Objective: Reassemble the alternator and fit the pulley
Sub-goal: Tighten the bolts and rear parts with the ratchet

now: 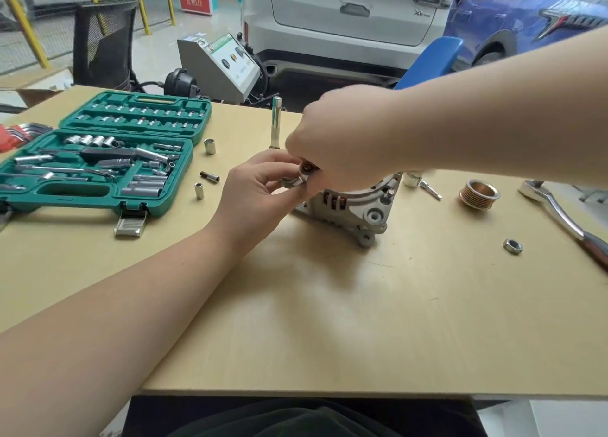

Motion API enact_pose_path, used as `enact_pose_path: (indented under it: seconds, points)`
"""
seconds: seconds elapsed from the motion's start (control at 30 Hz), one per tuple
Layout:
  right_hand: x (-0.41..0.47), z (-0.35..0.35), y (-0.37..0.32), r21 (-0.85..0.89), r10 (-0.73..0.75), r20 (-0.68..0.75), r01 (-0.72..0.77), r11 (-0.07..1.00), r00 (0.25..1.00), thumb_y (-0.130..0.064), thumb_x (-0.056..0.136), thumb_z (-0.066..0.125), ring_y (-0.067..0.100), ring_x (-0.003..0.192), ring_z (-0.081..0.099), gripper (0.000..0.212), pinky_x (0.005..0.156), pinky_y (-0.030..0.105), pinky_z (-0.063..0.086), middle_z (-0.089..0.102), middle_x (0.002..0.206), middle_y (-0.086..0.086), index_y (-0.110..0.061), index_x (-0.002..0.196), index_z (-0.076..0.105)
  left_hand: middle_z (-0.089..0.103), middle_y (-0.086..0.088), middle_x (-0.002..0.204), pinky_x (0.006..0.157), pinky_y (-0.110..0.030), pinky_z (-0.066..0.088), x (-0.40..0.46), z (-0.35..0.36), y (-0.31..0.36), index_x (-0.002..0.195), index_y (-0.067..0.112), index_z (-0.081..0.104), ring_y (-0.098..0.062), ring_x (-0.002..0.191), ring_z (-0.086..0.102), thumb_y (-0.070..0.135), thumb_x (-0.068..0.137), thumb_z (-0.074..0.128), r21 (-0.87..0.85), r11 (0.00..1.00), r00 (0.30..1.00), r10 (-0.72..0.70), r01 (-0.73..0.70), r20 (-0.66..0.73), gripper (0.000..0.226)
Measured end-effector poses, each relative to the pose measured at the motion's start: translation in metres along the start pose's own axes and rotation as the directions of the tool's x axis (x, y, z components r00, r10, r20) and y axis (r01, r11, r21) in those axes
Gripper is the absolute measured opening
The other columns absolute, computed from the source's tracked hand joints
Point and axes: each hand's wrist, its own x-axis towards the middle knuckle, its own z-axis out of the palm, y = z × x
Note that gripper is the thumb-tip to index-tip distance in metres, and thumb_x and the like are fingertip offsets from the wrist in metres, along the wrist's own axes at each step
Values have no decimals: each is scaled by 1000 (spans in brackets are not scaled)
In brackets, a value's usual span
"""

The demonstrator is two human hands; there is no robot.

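Workbench (329, 305) steady; both my hands (260, 190) (332, 147) pinch a small fitting atop the alternator (355, 206); pulley (478, 194) waits at three o'clock; seat squarely.

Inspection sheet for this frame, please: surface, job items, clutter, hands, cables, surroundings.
Surface: pale wooden table, bare near the front edge.
Job's things: alternator at centre, partly hidden by the hands; grooved pulley and nut lie apart to its right, not fitted.
Clutter: open green socket case; loose sockets; ratchet wrench at right edge.
Hands: left hand pinches a small metal part; right hand grips a socket-like piece over the alternator.
Cables: nothing seen on the table.
Surroundings: white car, blue car, mesh chair.
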Motion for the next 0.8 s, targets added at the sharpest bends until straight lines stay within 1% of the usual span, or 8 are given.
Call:
enact_pose_path:
  seconds: [0.13, 0.27, 0.33, 0.4, 0.53, 0.63, 0.7, 0.8]
  points:
    - [-1, 17, -8, 384, 263, 117, -288, 877, 958, -52, 88, 66, 16, 50, 48, 42, 47, 24, 28, 54, 58, 0, -17, 67, 57, 75, -8, 113, 97, -37, 62, 0, 0, -2, 109, 7, 83, -15, 107, 71, 7, 91, 84, 50, 998, 999, 32, -33, 6, 18]
    - [-4, 8, -2, 30, 32, -17, -31, 999, 999, -39, 97, 63, 18, 56, 45, 25, 48, 26, 25, 45, 66, -2, -17, 88, 57, 75, -9, 113, 96, -32, 60, 1, 0, 1, 108, 11, 83, -14, 107, 71, 16, 92, 82, 8, 1000, 999, 29, -29, 22, 17]
    - [-4, 1, 7, -175, -218, -32, 210, 962, 975, -25, 99, 58, 26, 66, 54, 9, 50, 29, 29, 42, 67, -3, -20, 105, 58, 75, -5, 114, 97, -32, 60, 1, 1, 1, 109, 11, 83, -9, 107, 70, 5, 92, 82, 11, 1000, 1000, 11, -11, 24, 17]
    - [-2, -4, 10, -192, -263, -5, 257, 947, 965, -26, 98, 58, 29, 71, 57, 10, 53, 31, 35, 42, 68, -3, -20, 106, 57, 74, 5, 111, 97, -31, 59, 0, 2, 0, 105, 19, 83, -9, 105, 71, 5, 93, 82, -7, 1000, 1000, 6, -6, 29, 18]
    - [4, 4, -2, 110, 91, 40, -95, 989, 995, -49, 91, 66, 16, 53, 47, 41, 48, 26, 31, 51, 62, -1, -16, 71, 51, 74, 7, 103, 92, -34, 60, -2, 2, 0, 98, 16, 83, -16, 98, 69, 17, 90, 85, -35, 999, 1000, -3, 3, 4, 9]
    - [4, 12, -7, 293, 216, 110, -239, 926, 970, -49, 88, 69, 16, 51, 47, 39, 47, 25, 29, 52, 60, -1, -15, 72, 59, 75, -1, 109, 95, -36, 61, -1, 2, -1, 100, 14, 83, -17, 103, 71, 13, 91, 85, -6, 1000, 1000, 6, -6, 3, 9]
    - [3, 8, -6, 179, 158, 91, -172, 969, 983, -46, 92, 67, 17, 56, 48, 32, 48, 26, 30, 53, 68, -1, -15, 84, 63, 73, -4, 110, 96, -36, 61, 0, 2, 2, 100, 15, 82, -16, 105, 70, 14, 91, 83, -42, 999, 1000, -6, 6, 15, 9]
    - [1, -2, 5, -71, -161, 1, 161, 984, 987, -28, 98, 61, 26, 76, 58, 15, 57, 31, 39, 45, 73, -5, -21, 111, 62, 73, 5, 108, 93, -25, 58, -1, 3, 6, 101, 17, 82, -5, 103, 70, 7, 92, 83, -57, 998, 999, -14, 16, 29, 14]
